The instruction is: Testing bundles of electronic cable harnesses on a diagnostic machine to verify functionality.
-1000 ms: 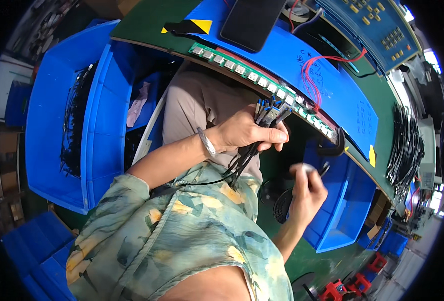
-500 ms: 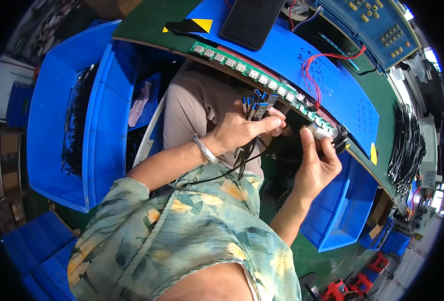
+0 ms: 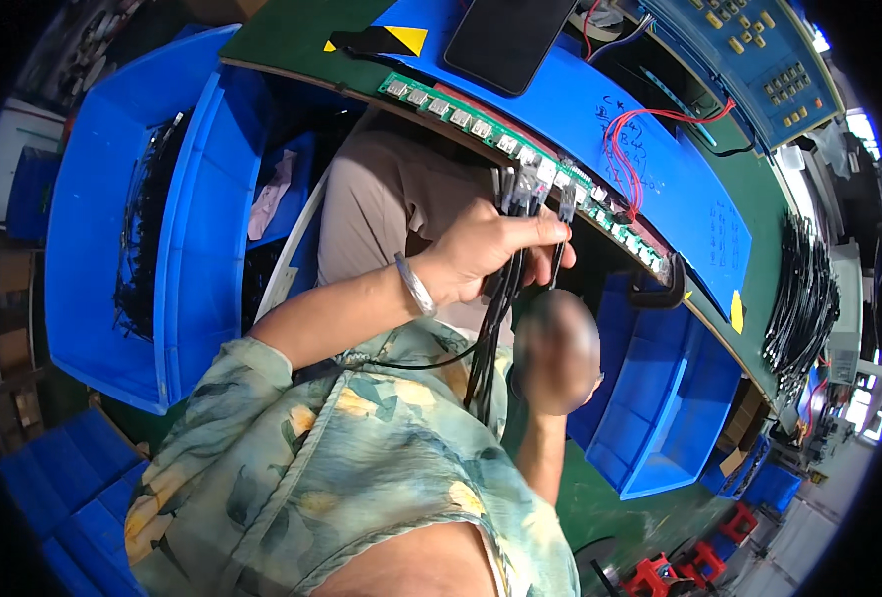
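My left hand [image 3: 476,249] is closed round a bunch of black USB cables [image 3: 497,323], their plugs pointing up and their leads hanging toward my lap. One USB plug [image 3: 567,202] stands apart from the bunch, near my left thumb and fingertips. The plugs are just in front of a long green circuit board [image 3: 439,106] with a row of metal sockets along the bench edge; whether any plug touches it I cannot tell. Below and right of the bunch is my right hand [image 3: 557,353], its fingers smeared out by a blur.
Blue bins stand at the left [image 3: 207,239] and right [image 3: 650,398] under the green bench [image 3: 296,40]. On a blue mat [image 3: 560,109] lie a black phone [image 3: 508,42] and red wires [image 3: 610,149]. More black cables [image 3: 804,308] hang at the right; a blue instrument [image 3: 759,60] stands behind.
My right hand has drawn back from the board's right end, down and left toward my lap. The plugs in my left hand have turned, and one now stands apart at the right.
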`<state>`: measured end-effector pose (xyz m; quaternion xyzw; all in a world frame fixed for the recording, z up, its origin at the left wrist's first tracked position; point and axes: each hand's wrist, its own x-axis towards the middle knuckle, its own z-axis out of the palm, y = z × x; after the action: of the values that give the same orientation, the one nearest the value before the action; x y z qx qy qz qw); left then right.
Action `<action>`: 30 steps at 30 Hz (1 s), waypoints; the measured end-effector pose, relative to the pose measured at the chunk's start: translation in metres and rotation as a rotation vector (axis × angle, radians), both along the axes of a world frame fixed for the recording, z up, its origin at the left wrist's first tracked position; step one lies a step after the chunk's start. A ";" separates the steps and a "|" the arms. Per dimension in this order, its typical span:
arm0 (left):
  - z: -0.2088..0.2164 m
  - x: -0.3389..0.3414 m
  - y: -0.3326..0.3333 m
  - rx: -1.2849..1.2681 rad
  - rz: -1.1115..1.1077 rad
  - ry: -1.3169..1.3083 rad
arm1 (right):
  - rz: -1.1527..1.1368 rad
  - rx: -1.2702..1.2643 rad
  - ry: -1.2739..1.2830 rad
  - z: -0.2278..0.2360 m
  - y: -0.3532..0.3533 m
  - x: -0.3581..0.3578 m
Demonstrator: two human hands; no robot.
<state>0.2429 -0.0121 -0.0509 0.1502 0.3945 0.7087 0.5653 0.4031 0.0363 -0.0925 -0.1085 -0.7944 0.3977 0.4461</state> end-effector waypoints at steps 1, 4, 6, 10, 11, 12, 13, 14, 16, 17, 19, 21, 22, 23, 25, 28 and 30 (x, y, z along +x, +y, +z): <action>-0.007 0.003 0.002 0.006 0.009 0.107 | 0.117 -0.273 0.183 0.006 -0.008 -0.005; -0.007 0.009 -0.001 -0.013 0.073 0.142 | -0.100 -0.119 0.169 0.020 -0.007 -0.002; -0.009 0.005 -0.002 -0.020 0.089 0.171 | -0.206 -0.557 0.462 0.027 0.000 0.011; -0.016 0.002 -0.002 -0.018 0.095 0.149 | -0.368 -0.721 0.664 0.064 0.028 0.017; -0.017 0.002 -0.001 -0.017 0.106 0.158 | -0.165 -0.680 0.682 0.065 0.037 0.021; -0.016 0.002 0.000 -0.016 0.105 0.158 | -0.166 -0.678 0.683 0.065 0.040 0.023; -0.016 0.003 0.001 -0.028 0.097 0.163 | -0.216 -0.667 0.672 0.066 0.043 0.023; -0.016 0.003 0.001 -0.041 0.091 0.168 | -0.265 -0.657 0.660 0.067 0.044 0.022; -0.016 0.002 0.002 -0.040 0.098 0.175 | -0.444 -0.563 0.437 0.060 0.041 0.014; -0.016 0.002 0.003 -0.039 0.101 0.183 | -0.385 -0.594 0.338 0.056 0.038 0.010; -0.019 0.002 0.006 -0.035 0.101 0.182 | -0.281 -0.644 0.186 0.047 0.030 -0.002; -0.020 0.002 0.006 -0.034 0.105 0.186 | -0.217 -0.708 0.121 0.037 0.022 -0.015; -0.020 0.003 0.005 -0.041 0.112 0.163 | -0.183 -0.715 0.085 0.034 0.021 -0.018; -0.019 0.003 0.005 -0.047 0.120 0.140 | -0.159 -0.723 0.079 0.032 0.021 -0.021; -0.017 0.003 0.008 -0.031 0.129 0.139 | -0.134 -0.733 0.058 0.028 0.021 -0.026; -0.011 0.004 0.013 -0.036 0.167 0.125 | -0.129 -0.747 0.080 0.022 0.024 -0.033; -0.012 0.003 0.012 -0.042 0.149 0.170 | -0.115 -0.746 0.087 0.020 0.026 -0.033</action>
<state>0.2459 0.0003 -0.0630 0.1683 0.4656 0.7250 0.4787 0.3700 0.0621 -0.0727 -0.2909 -0.5679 0.6381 0.4309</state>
